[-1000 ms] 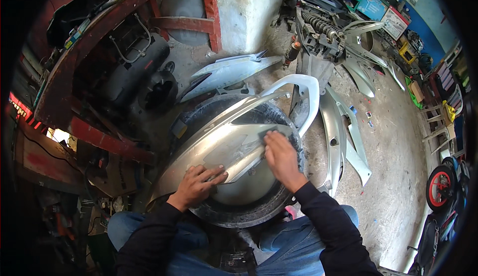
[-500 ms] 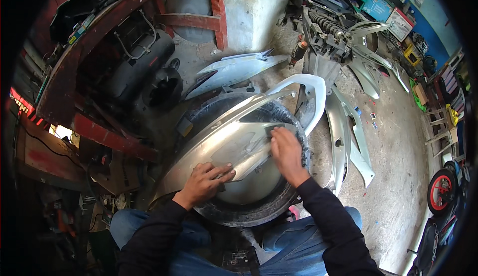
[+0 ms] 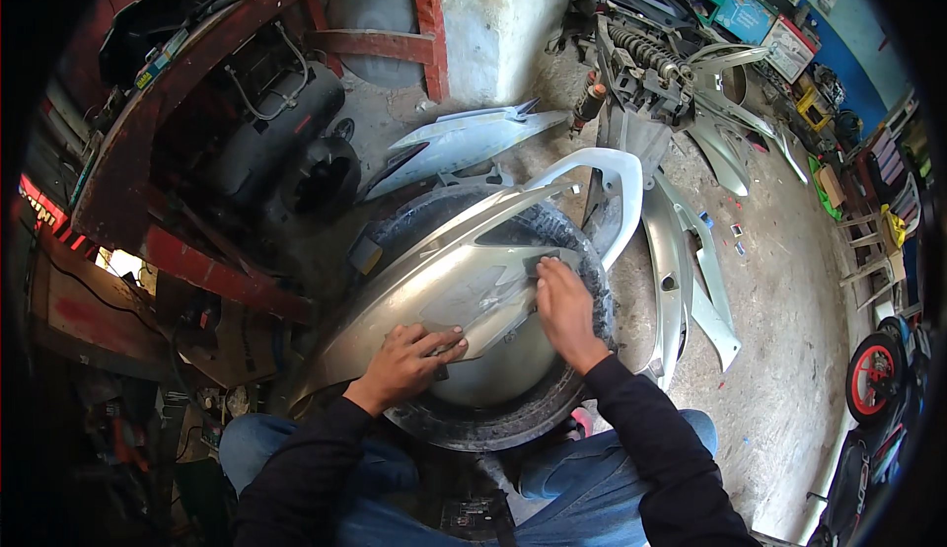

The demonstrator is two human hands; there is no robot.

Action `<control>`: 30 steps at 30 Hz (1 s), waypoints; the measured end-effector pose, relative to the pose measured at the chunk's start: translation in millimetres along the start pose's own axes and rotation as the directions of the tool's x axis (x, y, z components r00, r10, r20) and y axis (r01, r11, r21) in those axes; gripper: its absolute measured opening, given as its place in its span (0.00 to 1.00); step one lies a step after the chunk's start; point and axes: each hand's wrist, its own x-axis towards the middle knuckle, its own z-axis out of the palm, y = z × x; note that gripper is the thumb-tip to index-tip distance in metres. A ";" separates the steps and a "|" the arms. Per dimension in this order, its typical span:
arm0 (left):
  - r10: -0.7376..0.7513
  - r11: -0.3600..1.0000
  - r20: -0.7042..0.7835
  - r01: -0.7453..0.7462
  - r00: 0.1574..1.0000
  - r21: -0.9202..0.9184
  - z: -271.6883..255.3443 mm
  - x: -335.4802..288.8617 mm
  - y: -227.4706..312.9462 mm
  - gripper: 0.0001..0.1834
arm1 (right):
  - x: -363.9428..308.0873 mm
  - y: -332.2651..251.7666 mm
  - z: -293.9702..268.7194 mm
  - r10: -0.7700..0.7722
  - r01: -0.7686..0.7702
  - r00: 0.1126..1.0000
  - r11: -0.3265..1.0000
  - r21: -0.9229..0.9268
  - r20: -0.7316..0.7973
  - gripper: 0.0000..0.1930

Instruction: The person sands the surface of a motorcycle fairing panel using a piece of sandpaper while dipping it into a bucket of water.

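Note:
A silver-grey motorcycle side panel (image 3: 404,295) lies slanted over a round black tub (image 3: 493,434) between my knees. My left hand (image 3: 406,362) holds the panel's near edge, fingers lying over its surface and the thumb side hidden. At the panel's right end, my right hand (image 3: 567,312) presses a small dark piece of sandpaper (image 3: 534,267) against the surface with bunched fingertips. Duller grey patches show on the panel between the hands. Behind it, a white curved grab rail (image 3: 628,202) rises over the tub's far right rim.
Beyond the tub lies a pale blue fairing (image 3: 464,143). More silver panels (image 3: 669,271) rest on the concrete floor to the right, near a partly stripped motorcycle (image 3: 641,83). A red frame (image 3: 237,286) and a black tank (image 3: 281,128) stand left. A red-rimmed wheel (image 3: 873,379) is far right.
My right hand has shifted slightly down along the panel, and more of the dark sandpaper shows at its fingertips. My left hand stays in nearly the same place.

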 end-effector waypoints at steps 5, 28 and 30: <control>0.006 1.000 -0.034 -0.006 0.999 0.022 -3.9 0.3 -3.4 0.33 | -5.6 -27.1 -17.3 -0.233 0.218 0.967 0.967 0.135 0.104 0.09; -0.040 0.999 -0.037 0.040 0.999 -0.005 -11.9 3.5 -8.1 0.34 | 13.5 -3.0 -23.8 0.086 0.008 0.913 0.973 -0.230 0.398 0.44; -0.038 0.999 -0.035 0.038 0.999 0.003 -12.7 4.3 -7.0 0.34 | 16.0 -1.5 -25.2 0.114 -0.005 0.900 0.968 -0.251 0.422 0.45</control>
